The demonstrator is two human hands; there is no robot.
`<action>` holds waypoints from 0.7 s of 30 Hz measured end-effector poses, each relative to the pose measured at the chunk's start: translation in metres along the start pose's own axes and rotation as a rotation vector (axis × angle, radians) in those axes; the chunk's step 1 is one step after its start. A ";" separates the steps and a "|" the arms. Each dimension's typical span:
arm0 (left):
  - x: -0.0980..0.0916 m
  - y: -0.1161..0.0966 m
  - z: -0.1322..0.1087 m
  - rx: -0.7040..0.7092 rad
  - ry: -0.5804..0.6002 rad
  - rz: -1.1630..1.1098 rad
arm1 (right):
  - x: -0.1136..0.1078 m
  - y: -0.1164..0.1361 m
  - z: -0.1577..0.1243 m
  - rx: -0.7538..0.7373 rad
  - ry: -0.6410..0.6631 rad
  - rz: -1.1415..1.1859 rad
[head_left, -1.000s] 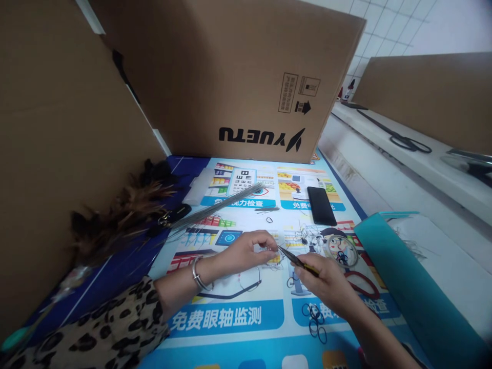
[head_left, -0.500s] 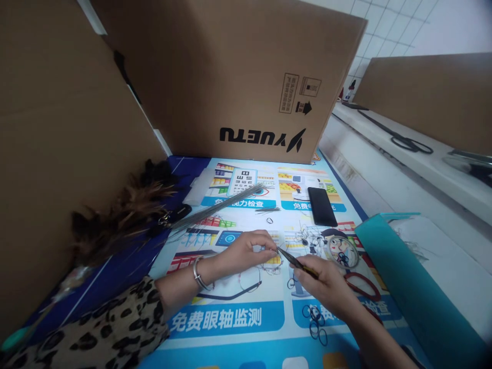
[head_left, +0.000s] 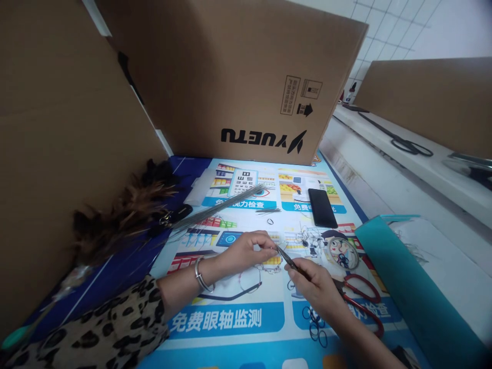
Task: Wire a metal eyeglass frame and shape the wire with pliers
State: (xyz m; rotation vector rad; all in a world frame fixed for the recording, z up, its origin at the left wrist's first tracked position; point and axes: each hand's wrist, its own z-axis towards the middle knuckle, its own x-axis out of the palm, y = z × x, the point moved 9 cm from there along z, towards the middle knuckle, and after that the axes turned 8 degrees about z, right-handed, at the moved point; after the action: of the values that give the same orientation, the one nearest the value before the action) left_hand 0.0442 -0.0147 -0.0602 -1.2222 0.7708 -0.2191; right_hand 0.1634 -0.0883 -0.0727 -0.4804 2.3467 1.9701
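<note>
My left hand (head_left: 249, 251) is closed in a pinch between thumb and forefinger over the middle of the printed table cover. A thin wire (head_left: 283, 244) shows faintly at those fingertips. Wrapped round a pair of pliers (head_left: 286, 258), my right hand (head_left: 313, 284) points the narrow jaws left, where their tips meet the left fingertips. Whether the jaws grip the wire is too small to tell. Beyond the hands lies a long bundle of straight wires (head_left: 223, 206), with a few short pieces (head_left: 268, 210) beside it. Several dark rings (head_left: 317, 328) lie nearer me.
Red-handled scissors (head_left: 361, 287) and a round clear dish (head_left: 343, 253) lie by my right hand. A black phone (head_left: 322, 207) is farther back. A teal box (head_left: 407, 277) borders the right, brown feathers (head_left: 119, 215) the left. Cardboard (head_left: 230, 77) stands behind.
My right hand has shifted slightly left and turned the pliers, so their jaws slope more steeply. More of the red-handled scissors now shows. The left hand has stayed almost still.
</note>
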 end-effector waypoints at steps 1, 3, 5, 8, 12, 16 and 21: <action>-0.001 -0.002 0.000 0.009 -0.008 0.007 | 0.001 -0.001 0.000 0.004 0.000 0.015; -0.002 -0.005 0.000 0.025 -0.024 0.020 | 0.002 -0.002 0.000 0.009 -0.003 0.028; -0.004 -0.007 0.000 0.044 -0.032 0.028 | 0.002 -0.003 0.000 0.013 -0.004 0.021; -0.005 -0.009 -0.001 0.058 -0.034 0.033 | 0.002 -0.004 0.001 0.009 0.001 -0.006; -0.005 -0.010 -0.002 0.064 -0.029 0.053 | 0.001 0.000 0.002 -0.028 0.019 -0.082; -0.005 -0.009 -0.002 0.077 -0.045 0.063 | -0.002 0.006 0.003 -0.123 0.010 -0.215; -0.004 -0.009 -0.003 0.080 -0.032 0.059 | -0.006 0.015 0.002 -0.269 -0.037 -0.394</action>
State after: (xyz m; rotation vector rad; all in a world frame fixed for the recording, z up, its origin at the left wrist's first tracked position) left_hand 0.0416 -0.0181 -0.0506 -1.1234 0.7623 -0.1805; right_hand 0.1652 -0.0831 -0.0578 -0.8373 1.7936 2.0743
